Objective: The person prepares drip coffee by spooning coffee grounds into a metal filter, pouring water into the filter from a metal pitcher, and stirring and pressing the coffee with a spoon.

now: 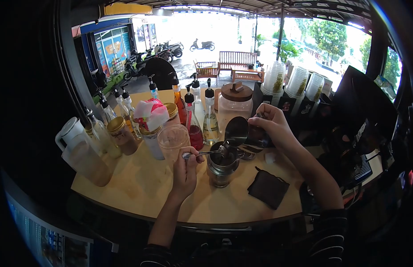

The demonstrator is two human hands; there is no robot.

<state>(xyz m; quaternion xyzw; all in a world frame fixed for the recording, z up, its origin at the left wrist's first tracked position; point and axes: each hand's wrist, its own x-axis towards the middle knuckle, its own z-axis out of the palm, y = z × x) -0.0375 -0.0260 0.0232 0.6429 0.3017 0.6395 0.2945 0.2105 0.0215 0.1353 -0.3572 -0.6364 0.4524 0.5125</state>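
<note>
My left hand (pixel 187 173) pinches the handle of a metal spoon (pixel 206 153), whose bowl end is over a metal drip filter (pixel 223 167) standing on a glass. My right hand (pixel 272 124) grips a dark metal pitcher (pixel 237 131), tilted to the left with its spout above the filter. Some liquid shows at the spout, near the spoon's tip. Just behind my left hand stands a clear plastic cup (pixel 174 138). A folded dark cloth (pixel 268 188) lies on the table to the right of the filter.
Pump bottles (pixel 211 118) and gold-lidded jars (pixel 122 133) line the table's (pixel 139 187) back and left, beside a white-lidded pitcher (pixel 85 153). A wooden-lidded jar (pixel 235 104) stands behind the filter. Stacked plastic cups (pixel 296 82) and a dark screen (pixel 362 107) are at the right.
</note>
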